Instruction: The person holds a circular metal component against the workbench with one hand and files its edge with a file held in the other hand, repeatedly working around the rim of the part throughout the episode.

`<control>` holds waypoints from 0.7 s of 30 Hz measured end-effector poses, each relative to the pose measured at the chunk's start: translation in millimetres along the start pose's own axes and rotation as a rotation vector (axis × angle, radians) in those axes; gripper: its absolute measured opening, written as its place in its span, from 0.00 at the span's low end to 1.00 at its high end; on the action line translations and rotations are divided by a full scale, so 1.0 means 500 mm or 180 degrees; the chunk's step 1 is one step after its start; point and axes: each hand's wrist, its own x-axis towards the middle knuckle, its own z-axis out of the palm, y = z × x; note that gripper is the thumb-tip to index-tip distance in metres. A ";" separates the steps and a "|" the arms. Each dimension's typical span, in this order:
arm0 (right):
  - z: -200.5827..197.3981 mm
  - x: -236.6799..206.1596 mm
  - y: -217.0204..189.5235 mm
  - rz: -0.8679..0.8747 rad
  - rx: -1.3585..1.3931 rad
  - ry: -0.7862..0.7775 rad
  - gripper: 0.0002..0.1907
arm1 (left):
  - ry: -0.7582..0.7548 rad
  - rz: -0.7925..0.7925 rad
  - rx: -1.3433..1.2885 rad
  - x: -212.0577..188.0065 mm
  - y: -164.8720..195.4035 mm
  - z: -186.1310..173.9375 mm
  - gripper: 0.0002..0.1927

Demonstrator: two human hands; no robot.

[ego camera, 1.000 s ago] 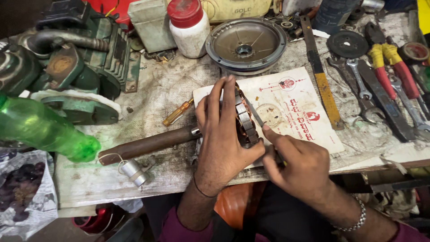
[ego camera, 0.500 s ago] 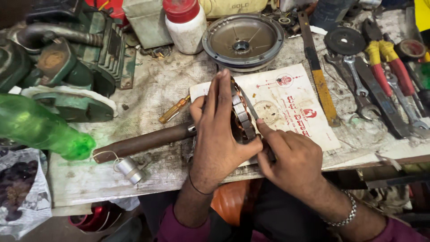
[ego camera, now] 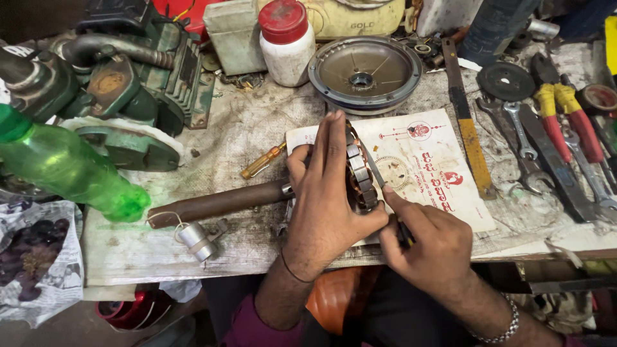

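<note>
Both arms bare to past the wrists, w/ magenta-purple sleeves showing near the bottom edge, a thin dark band round the left wrist & a silver chain-link bracelet w/ small rounded links on the right wrist.

Single head camera, worn by person, looks steeply down and forward over cluttered workbench. Close range: left hand and right hand fill lower centre. Bench's far edge tops frame. No second view.
</note>
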 end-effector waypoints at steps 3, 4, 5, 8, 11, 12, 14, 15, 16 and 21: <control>0.002 0.000 0.001 0.0115 -0.0223 -0.0247 0.28 | -0.0035 -0.0106 -0.0024 -0.002 0.002 0.002 0.66; 0.002 0.001 0.001 0.0086 -0.0175 -0.0180 0.27 | -0.0044 -0.0083 -0.0016 -0.002 0.001 0.002 0.66; 0.001 0.001 0.001 0.0059 -0.0128 -0.0113 0.27 | -0.0054 -0.0059 -0.0010 -0.003 0.001 0.001 0.66; -0.001 0.003 0.001 0.0039 -0.0052 -0.0038 0.26 | -0.0006 0.0013 -0.0077 -0.001 0.000 0.002 0.66; -0.002 0.004 0.000 -0.0077 -0.0128 -0.0040 0.26 | 0.0020 -0.0022 -0.0080 -0.004 0.001 0.001 0.63; -0.001 0.004 -0.001 -0.0136 -0.0181 -0.0031 0.26 | 0.0020 -0.0038 -0.0066 -0.004 0.001 0.001 0.62; -0.004 0.003 0.000 -0.0044 -0.0048 -0.0007 0.24 | 0.0004 0.0016 -0.0077 -0.004 0.001 0.001 0.59; -0.004 0.003 -0.001 0.0000 0.0023 0.0016 0.23 | -0.0004 0.0051 -0.0074 -0.003 0.000 0.001 0.58; -0.004 0.003 0.000 -0.0006 0.0047 0.0035 0.24 | 0.0001 0.0059 -0.0070 -0.002 -0.001 0.000 0.58; -0.005 0.005 0.000 -0.0085 -0.0132 -0.0126 0.27 | -0.0141 -0.0331 0.0037 -0.003 0.004 0.007 0.61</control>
